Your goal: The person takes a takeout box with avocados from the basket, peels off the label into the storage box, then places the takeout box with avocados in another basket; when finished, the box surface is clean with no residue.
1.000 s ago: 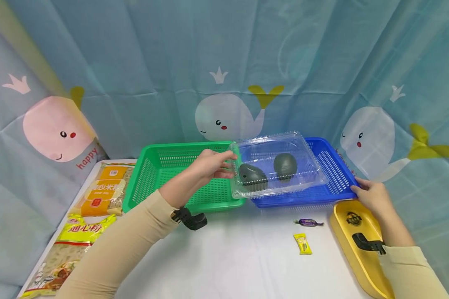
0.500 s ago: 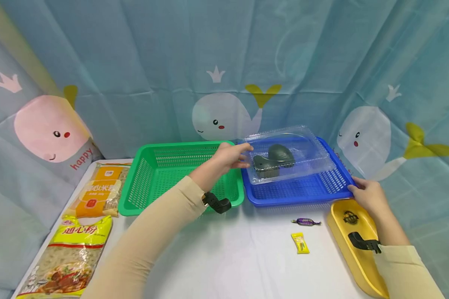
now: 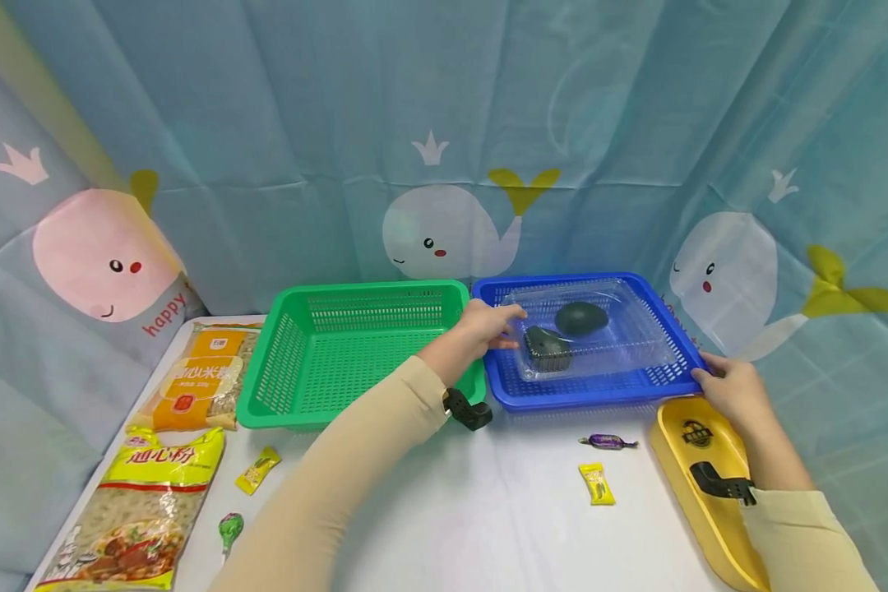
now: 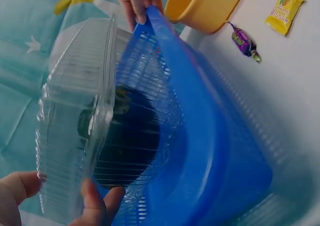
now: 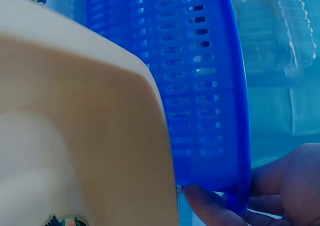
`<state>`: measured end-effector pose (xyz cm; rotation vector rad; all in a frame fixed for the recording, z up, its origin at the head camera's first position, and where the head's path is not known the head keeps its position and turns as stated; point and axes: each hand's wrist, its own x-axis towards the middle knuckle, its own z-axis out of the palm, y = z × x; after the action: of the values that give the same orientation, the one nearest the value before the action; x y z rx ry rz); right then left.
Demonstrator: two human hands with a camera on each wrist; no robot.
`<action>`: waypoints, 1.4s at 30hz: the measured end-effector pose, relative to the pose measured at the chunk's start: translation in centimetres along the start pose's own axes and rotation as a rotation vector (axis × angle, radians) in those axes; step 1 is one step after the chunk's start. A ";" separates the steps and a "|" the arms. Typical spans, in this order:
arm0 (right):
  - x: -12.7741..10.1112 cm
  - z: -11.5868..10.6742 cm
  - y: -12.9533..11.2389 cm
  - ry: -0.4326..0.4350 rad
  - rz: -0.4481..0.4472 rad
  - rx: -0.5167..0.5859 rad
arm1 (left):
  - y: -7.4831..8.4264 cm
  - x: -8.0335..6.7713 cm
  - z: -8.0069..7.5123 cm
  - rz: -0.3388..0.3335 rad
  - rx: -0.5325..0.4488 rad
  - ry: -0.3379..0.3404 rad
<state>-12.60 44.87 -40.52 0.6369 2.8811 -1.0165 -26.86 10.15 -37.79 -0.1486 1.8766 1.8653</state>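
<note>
My left hand (image 3: 484, 325) pinches the left edge of a clear plastic clamshell box (image 3: 629, 349), thumb on one side and fingers on the other. Inside the box lie two dark green avocados (image 3: 581, 318), one nearer my hand. The box is over and partly within the blue basket (image 3: 599, 400); whether it touches the bottom I cannot tell. My right hand (image 3: 736, 390) grips the basket's front right corner, thumb and fingers on either side of the rim (image 5: 242, 136).
A green basket (image 3: 363, 419) stands left of the blue one. A yellow tray (image 3: 691, 493) lies under the right forearm. Wrapped candies (image 3: 598, 485) and a lollipop (image 3: 231, 526) lie on the white table. Food bags (image 3: 133, 510) line the left side.
My left hand has moved right, carrying the box from over the gap between baskets down into the blue basket. The avocados have shifted inside. The right hand keeps its hold.
</note>
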 end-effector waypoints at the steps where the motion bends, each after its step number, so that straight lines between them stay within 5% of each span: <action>1: 0.0 0.0 0.1 0.000 0.001 -0.001 | -0.2 0.0 0.4 0.000 0.018 0.000; 16: -0.3 -0.3 0.1 -0.018 0.026 0.003 | -1.3 1.3 5.1 -0.048 0.325 0.057; 27: -0.2 -0.3 -0.2 -0.038 0.024 -0.011 | -1.8 2.0 5.5 -0.109 0.439 0.091; 42: 0.1 -0.4 -0.2 -0.052 0.033 -0.031 | -2.0 1.6 5.1 -0.054 0.418 0.049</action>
<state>-12.75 44.95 -40.10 0.6438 2.8259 -0.9678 -26.09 15.34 -40.02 -0.1034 2.2252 1.4071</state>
